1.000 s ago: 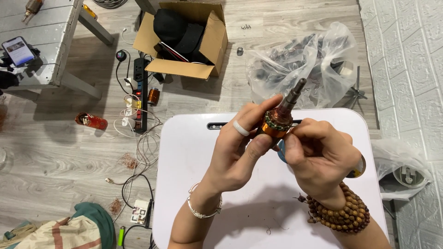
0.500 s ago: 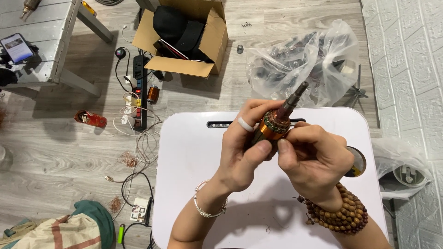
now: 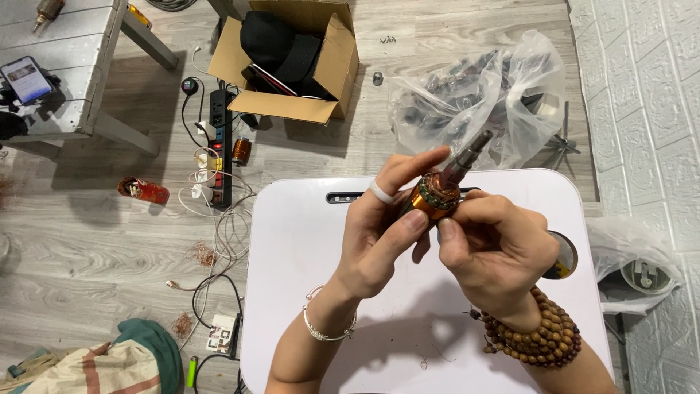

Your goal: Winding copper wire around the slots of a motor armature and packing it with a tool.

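while both hands' fingers grasp motor rotor (image 3: 436, 195), left hand (image 3: 380, 235), right hand (image 3: 496, 252); shaft points up-right, axis diagonal.

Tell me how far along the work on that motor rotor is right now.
Done: loose copper wire scraps lie on the floor. In hand: the left hand and right hand both grip the motor rotor above the white table, fingertips at its copper-coloured end. Left: the clear bag behind holds more dark parts; how many, I cannot tell.
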